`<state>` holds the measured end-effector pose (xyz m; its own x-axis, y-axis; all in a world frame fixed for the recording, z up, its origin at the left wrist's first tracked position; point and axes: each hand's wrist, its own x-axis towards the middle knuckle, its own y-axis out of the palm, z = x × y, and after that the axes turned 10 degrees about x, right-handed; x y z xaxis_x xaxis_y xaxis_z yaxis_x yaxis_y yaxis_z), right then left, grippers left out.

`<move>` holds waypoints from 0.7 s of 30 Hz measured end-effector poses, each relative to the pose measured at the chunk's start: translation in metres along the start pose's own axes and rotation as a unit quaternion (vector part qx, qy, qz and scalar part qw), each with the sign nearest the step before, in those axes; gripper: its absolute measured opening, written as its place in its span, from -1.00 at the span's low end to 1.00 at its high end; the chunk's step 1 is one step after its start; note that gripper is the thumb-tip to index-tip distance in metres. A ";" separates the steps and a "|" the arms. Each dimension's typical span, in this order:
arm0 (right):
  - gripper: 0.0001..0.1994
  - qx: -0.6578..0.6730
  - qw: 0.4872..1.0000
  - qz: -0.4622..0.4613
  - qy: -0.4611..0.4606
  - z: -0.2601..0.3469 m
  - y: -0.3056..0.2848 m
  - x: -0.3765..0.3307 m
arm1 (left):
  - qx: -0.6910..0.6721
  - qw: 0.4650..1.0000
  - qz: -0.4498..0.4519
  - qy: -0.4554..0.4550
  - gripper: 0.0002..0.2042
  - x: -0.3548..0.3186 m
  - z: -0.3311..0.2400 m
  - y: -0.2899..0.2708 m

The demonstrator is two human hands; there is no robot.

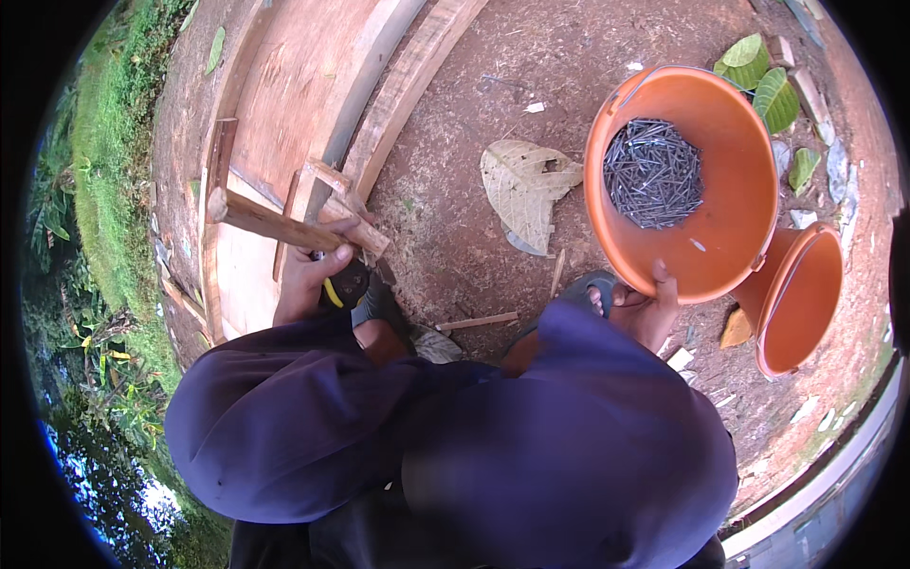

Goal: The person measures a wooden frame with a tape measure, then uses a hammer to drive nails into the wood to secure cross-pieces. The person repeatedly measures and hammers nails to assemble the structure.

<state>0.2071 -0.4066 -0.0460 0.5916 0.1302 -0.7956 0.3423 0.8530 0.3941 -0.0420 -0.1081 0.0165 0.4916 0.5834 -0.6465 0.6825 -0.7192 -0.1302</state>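
Note:
My left hand point(308, 282) is closed around a round wooden handle point(275, 220), like a hammer's, by the planks; its far end is hard to make out. Right by these fingers sits a black and yellow object point(347, 284), whose kind I cannot tell. At the right, my right hand point(652, 311) grips the near rim of an orange bucket point(735, 180), thumb over the edge. The bucket tilts toward me, and a heap of grey nails point(654, 174) lies at its bottom.
A second orange bucket point(806, 303) leans on its side beside the first. Long timber planks point(408, 90) and a wooden panel point(294, 81) run along the left. A large dry leaf point(527, 185) and wood scraps point(479, 321) lie on bare soil; green leaves point(775, 100) lie far right.

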 end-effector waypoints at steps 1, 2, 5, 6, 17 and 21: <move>-0.65 0.013 1.000 0.013 -0.024 -0.005 -0.009 0.005 | 0.112 0.993 0.035 -0.006 -0.50 -0.009 -0.015 0.008; -0.66 0.036 0.998 0.031 -0.050 -0.009 -0.016 0.011 | 0.231 0.971 0.060 0.001 -0.49 -0.018 -0.026 0.009; -0.69 0.041 0.998 0.042 -0.029 -0.006 -0.019 0.004 | 0.173 0.971 0.162 -0.035 -0.46 -0.026 -0.043 0.027; -0.70 0.038 0.998 0.048 -0.022 -0.003 -0.018 0.004 | 0.157 0.967 0.198 -0.038 -0.48 -0.025 -0.057 0.040; -0.76 0.094 0.975 0.118 -0.165 0.139 0.121 0.075 | 0.117 0.942 0.276 0.150 -0.57 0.090 -0.227 0.205; -0.83 0.087 0.972 0.066 -0.209 0.222 0.195 0.145 | 0.176 0.927 0.296 0.148 -0.61 0.160 -0.225 0.229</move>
<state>0.5218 -0.3338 0.0179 0.8713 -0.0148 -0.4906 0.3397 0.7396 0.5811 0.3144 -0.0951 0.0523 0.8858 0.0874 -0.4557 0.0524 -0.9947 -0.0890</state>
